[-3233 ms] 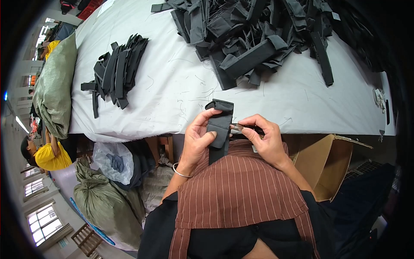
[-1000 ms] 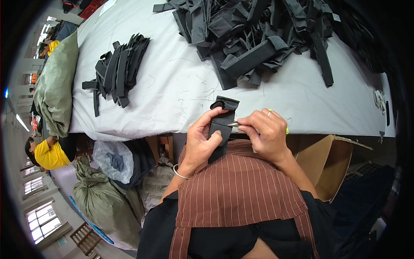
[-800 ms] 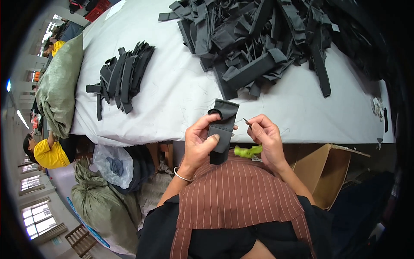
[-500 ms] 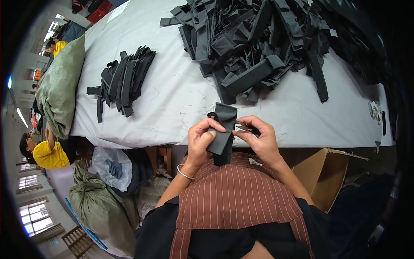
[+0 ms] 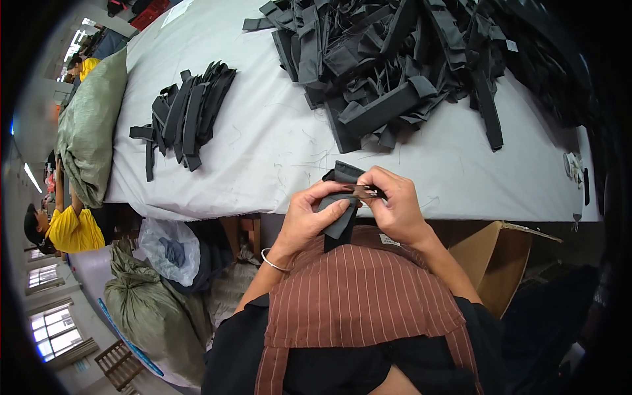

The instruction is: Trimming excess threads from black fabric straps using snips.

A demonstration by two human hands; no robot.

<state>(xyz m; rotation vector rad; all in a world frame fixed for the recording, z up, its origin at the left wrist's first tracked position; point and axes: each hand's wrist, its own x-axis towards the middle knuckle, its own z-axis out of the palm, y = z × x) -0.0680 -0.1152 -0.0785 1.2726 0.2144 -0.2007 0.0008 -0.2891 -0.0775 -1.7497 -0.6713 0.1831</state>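
Close to the table's near edge, my left hand (image 5: 308, 216) is closed on a black fabric strip (image 5: 342, 227), pinched between thumb and fingers. My right hand (image 5: 399, 209) grips dark metal thread snips (image 5: 362, 191). The snips' blades lie across the strip by my left fingertips; exactly what they touch is too small to make out. Beyond my hands, a big tangled pile of black fabric strips (image 5: 390, 108) covers the back right of the table. A smaller bundle of similar strips (image 5: 186, 118) lies at the left, roughly lined up side by side.
The table (image 5: 263, 148) has a white cover with loose thread bits. A green sack (image 5: 95, 125) leans at its left end; another sack (image 5: 148, 316) stands below. An open cardboard box (image 5: 490, 260) sits under the right edge. A person in yellow (image 5: 74, 227) is at far left.
My right hand has moved left, bringing the snips across the strip. The strip's upper end now folds over. The person at far left has raised an arm toward the sack.
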